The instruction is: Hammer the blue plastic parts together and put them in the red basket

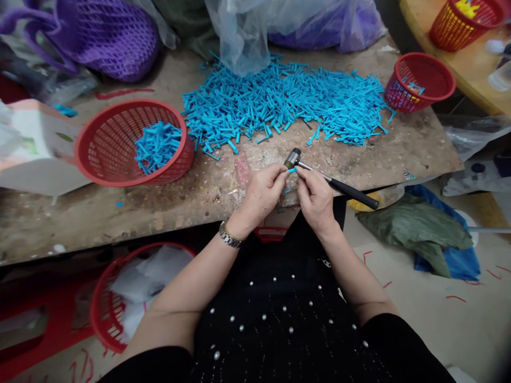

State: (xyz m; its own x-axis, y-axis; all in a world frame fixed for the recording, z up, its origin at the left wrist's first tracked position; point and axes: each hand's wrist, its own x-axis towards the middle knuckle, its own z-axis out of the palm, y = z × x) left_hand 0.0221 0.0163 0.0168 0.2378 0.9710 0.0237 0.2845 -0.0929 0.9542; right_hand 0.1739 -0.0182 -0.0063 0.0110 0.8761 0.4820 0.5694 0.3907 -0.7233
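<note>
Near the table's front edge, my left hand [264, 192] and my right hand [317, 198] meet with their fingertips pinched on one small blue plastic piece [292, 170]. The left hand grips its left end, the right hand its right end. Just behind the fingers lies a hammer with a metal head [293, 157]; its black handle [353, 192] passes beyond my right hand and over the table edge. A wide heap of blue plastic pieces [279, 101] covers the table behind. To the left, a red basket [91, 154] holds more blue pieces [157, 146].
A smaller red basket [433, 64] with a few pieces stands at the right end of the heap. Purple netted bags [115, 37] and clear plastic [243, 37] lie at the back. Below the table are another red basket [98, 298] and a green bag [415, 229].
</note>
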